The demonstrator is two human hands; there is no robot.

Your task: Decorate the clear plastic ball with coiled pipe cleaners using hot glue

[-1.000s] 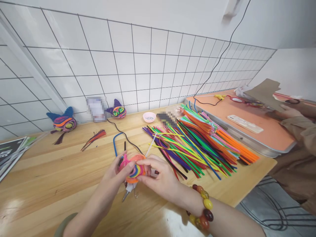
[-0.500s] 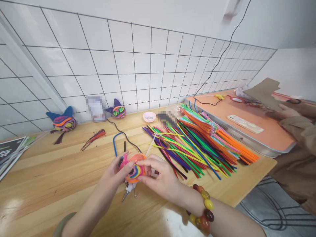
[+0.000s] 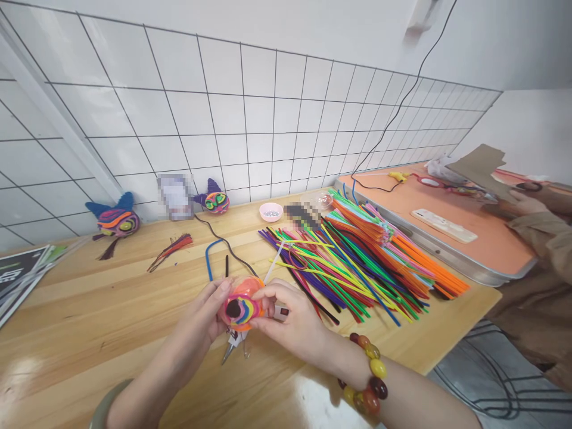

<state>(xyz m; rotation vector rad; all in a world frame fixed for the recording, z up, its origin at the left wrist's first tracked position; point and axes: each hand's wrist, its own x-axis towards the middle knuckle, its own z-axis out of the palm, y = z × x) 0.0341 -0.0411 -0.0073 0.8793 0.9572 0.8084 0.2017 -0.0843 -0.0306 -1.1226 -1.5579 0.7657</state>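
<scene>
Between both hands is a round orange ornament with pink, blue and yellow strips curving round a black spot. My left hand grips its left side, thumb on the upper edge. My right hand pinches its right side with thumb and fingertips; a beaded bracelet is on that wrist. Beneath the ornament lies a white glue gun, mostly hidden, its metal tip pointing down-left. A blue pipe cleaner and a short black one lie just behind the left hand.
Many coloured pipe cleaners cover the table's right part, beside a pink bowl. Two finished-looking ornaments stand by the wall. A black cord runs toward my hands. At right, another person's hand holds cardboard over an orange table.
My left thumb has moved up and left off the ornament's front, exposing the black spot. The ornament looks slightly turned. My right hand keeps its pinch.
</scene>
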